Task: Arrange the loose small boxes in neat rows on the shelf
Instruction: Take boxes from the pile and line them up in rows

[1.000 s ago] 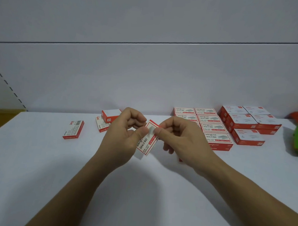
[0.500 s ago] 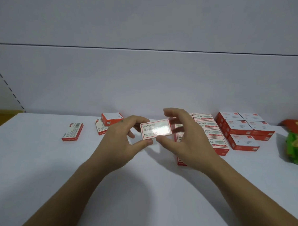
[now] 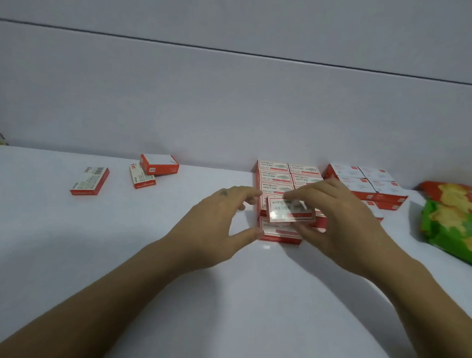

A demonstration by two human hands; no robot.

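The right hand (image 3: 341,226) pinches a small red-and-white box (image 3: 291,213), with its fingers curled over the far edge and the thumb under the near edge. The box is held label up and slightly tilted, just above the near end of the arranged rows (image 3: 274,177). These rows are two columns of like boxes running away towards the back panel (image 3: 232,111) on the white shelf (image 3: 118,255). The nearest box of the rows (image 3: 279,235) lies flat directly under the held one. The left hand (image 3: 214,224) sits just to the left of that spot and holds nothing. Its fingers are spread and loosely curved, the index reaching towards the left side of the rows and the thumb tip at the left end of the nearest box. Whether the thumb touches it cannot be told. Well apart on the far left of the shelf lie three loose boxes: one flat box (image 3: 90,180) alone, a second flat box (image 3: 144,177) further right, and a thicker box (image 3: 159,164) just behind it. To the right of the rows stands a block of larger red-and-white boxes (image 3: 364,184), partly hidden by the right hand. At the right edge lie green and red snack packets (image 3: 454,226).
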